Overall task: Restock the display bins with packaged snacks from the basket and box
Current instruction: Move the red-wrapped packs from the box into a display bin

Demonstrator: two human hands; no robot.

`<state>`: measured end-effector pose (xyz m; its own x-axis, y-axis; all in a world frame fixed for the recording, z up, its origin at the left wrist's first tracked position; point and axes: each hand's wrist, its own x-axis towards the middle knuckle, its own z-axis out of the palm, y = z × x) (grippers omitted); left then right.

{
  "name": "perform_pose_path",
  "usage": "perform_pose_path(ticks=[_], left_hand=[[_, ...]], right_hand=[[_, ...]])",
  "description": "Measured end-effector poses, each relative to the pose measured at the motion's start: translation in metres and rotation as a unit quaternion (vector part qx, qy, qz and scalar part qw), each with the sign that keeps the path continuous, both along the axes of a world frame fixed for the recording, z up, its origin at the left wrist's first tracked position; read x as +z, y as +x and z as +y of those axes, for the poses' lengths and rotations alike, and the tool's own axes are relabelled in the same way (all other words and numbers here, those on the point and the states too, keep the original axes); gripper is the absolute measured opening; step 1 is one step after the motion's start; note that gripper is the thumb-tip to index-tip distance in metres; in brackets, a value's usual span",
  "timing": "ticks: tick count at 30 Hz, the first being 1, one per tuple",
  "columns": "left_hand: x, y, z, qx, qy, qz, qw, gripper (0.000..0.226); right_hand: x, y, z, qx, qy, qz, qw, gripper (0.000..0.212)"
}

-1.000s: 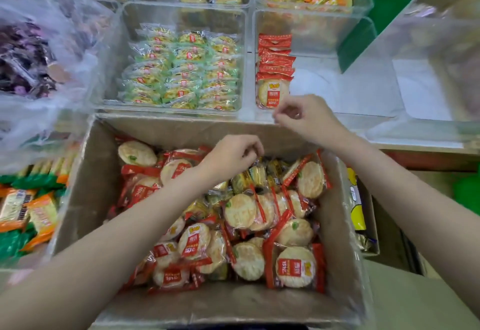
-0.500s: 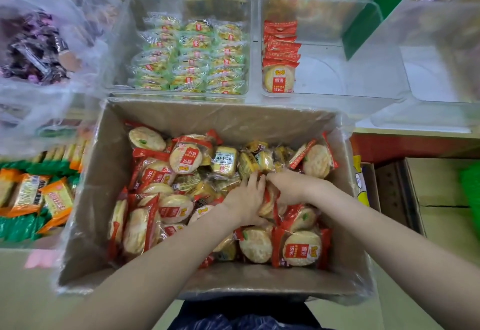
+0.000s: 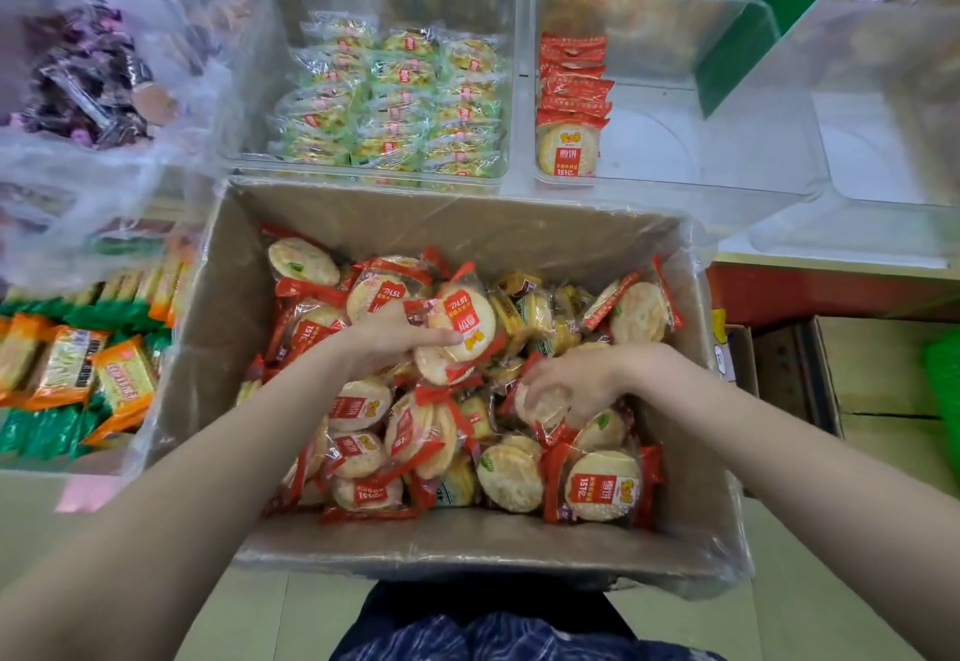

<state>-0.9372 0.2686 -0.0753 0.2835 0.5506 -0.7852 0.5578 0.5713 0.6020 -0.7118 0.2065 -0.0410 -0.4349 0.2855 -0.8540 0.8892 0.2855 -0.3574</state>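
Since half a second ago both hands have separated and each has lifted a packet: before, they were pressed together low in the pile. Left hand (image 3: 395,348) now curls round a red-wrapped rice cracker packet (image 3: 462,327), label up, maybe a second one beneath it, held just above the heap. Right hand (image 3: 566,382), at 3 o'clock from the left, has fingers curled over another cracker packet (image 3: 540,403), still touching the pile, so probably mid-grab. Gathering one per hand likely saves trips.

Cardboard box (image 3: 363,223) sits directly in front of the person, plastic-lined, still heavily loaded with crackers plus some yellow-wrapped snacks (image 3: 524,307) mixed in at 12 o'clock of the hands.

Target clear bin (image 3: 701,88), at 1 o'clock from the box, holds one row of red packets (image 3: 571,109) stood on edge along its left wall; most of it is bare, so restocking is early. Neat row suggests new packets go in upright beside it.

Green-wrapped packets fill the bin (image 3: 400,104) at 12 o'clock. Orange and green snacks (image 3: 62,374) lie at 9 o'clock; a plastic bag of dark sweets (image 3: 88,83) at 10 o'clock.
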Motion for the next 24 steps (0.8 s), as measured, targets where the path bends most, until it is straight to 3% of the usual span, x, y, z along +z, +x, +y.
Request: perform_pose_path(ticks=[3,6,8,10,13,14,19,24], left_hand=[[0.005,-0.005,0.000,-0.030,0.001,0.022,0.999,0.116],[0.010,-0.006,0.002,-0.027,0.009,0.027,0.999,0.104],[0.011,-0.008,0.008,-0.025,0.021,0.036,0.999,0.125],[0.000,-0.016,0.017,-0.023,0.024,0.029,0.999,0.139],[0.021,-0.009,0.019,-0.079,0.019,0.043,0.996,0.121],[0.029,-0.005,0.019,-0.103,0.023,0.048,0.993,0.110],[0.054,0.006,0.023,-0.182,-0.017,-0.043,0.982,0.071],[0.061,0.015,0.022,-0.163,0.001,-0.088,0.983,0.052]], right_hand=[[-0.008,-0.011,-0.003,0.019,0.029,-0.012,0.999,0.059],[-0.010,-0.011,0.000,-0.053,0.076,0.024,0.995,0.049],[-0.003,-0.006,0.006,-0.149,0.092,0.083,0.981,0.034],[0.007,0.000,0.016,-0.273,0.122,0.157,0.941,0.023],[0.020,0.009,0.025,-0.472,0.139,0.227,0.841,0.032],[0.023,0.012,0.027,-0.500,0.124,0.233,0.825,0.033],[0.035,0.016,0.025,-0.518,0.029,0.284,0.806,0.025],[0.053,0.024,0.028,-0.601,-0.004,0.329,0.728,0.027]])
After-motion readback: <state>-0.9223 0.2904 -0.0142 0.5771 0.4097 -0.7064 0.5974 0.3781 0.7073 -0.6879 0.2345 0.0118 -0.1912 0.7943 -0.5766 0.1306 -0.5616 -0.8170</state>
